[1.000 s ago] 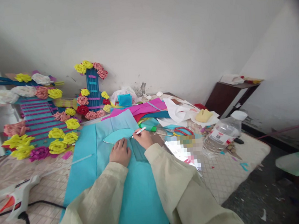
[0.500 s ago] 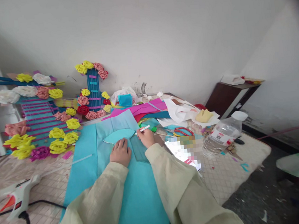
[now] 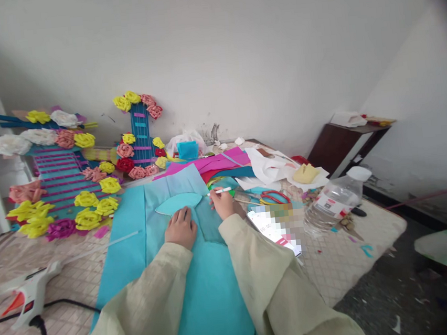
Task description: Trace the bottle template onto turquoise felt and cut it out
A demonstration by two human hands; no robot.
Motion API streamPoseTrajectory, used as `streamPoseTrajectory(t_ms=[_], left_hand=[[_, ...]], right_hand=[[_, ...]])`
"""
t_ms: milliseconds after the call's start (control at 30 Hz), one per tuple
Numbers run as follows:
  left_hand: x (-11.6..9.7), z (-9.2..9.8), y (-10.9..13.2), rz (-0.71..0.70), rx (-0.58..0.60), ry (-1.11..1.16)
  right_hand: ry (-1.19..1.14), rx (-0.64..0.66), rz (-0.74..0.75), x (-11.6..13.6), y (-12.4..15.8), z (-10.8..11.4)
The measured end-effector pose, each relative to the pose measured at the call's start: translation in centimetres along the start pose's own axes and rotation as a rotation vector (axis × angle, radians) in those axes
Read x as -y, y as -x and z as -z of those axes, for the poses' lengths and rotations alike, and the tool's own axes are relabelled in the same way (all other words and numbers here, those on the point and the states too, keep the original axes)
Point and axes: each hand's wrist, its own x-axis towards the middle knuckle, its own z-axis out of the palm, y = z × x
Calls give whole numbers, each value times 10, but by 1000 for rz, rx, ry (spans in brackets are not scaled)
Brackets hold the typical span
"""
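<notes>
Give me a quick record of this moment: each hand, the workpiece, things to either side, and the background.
Left grip: palm down, at the lower edge of the leaf-shaped piece
Right grip: holding a white pen, near that piece's right end
Pen contact: cannot tell
Workpiece: leaf-shaped piece lying on a blue sheet
Left side: glue gun
Right side: phone, red-handled scissors, clear bottle
Background: flower-trimmed panels by the wall

Pale wall (image 3: 227, 46), littered floor (image 3: 372, 295), brown cabinet (image 3: 326, 149)
</notes>
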Motion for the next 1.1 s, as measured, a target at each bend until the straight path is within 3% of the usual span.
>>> streamPoseTrajectory(t_ms=[200, 367, 600, 800, 1100], left_hand=[[1, -1, 0, 1, -9, 20], [1, -2, 0, 2, -22, 38], [2, -4, 1, 10, -30, 68], [1, -5, 2, 22, -43, 83], [3, -10, 1, 8, -51, 91]], right_hand=[[-57, -93, 66, 16, -5, 5], [21, -86, 202, 34, -13, 9], [451, 89, 518, 53, -32, 8], [844, 156, 718, 54, -46, -10], [1084, 117, 789, 39, -62, -14]])
